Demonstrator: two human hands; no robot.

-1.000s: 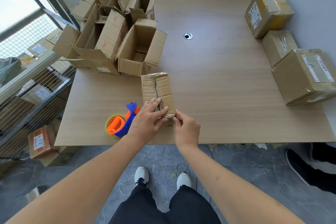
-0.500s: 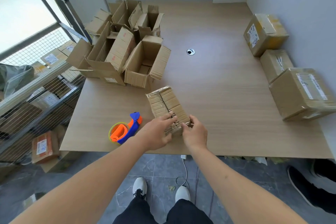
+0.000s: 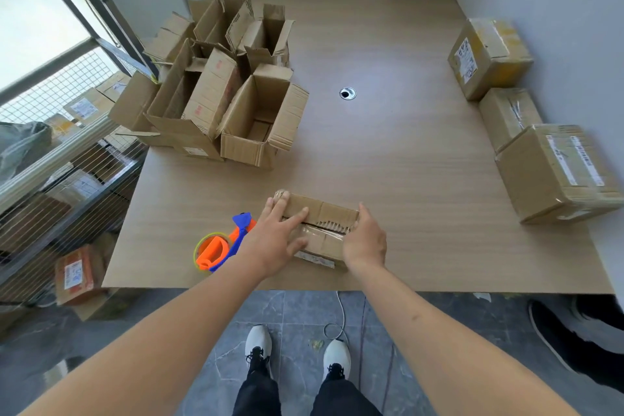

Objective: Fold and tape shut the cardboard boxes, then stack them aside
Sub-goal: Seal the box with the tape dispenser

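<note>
a pale wooden table (image 3: 388,152) fills the middle, with a round cable hole (image 3: 347,93) just past its centre toward 12 o'clock. plain grey-white walls (image 3: 557,3) close it in from 12 to 3 o'clock. at 9 to 10 o'clock bright daylight comes through a window (image 3: 30,10) with a metal frame, and a wire-mesh rack (image 3: 60,186) stands below it. at 6 o'clock lies a dark grey tiled floor (image 3: 297,311).

Matt cardboard box (image 3: 320,230) on wood-grain table (image 3: 405,162).
</note>
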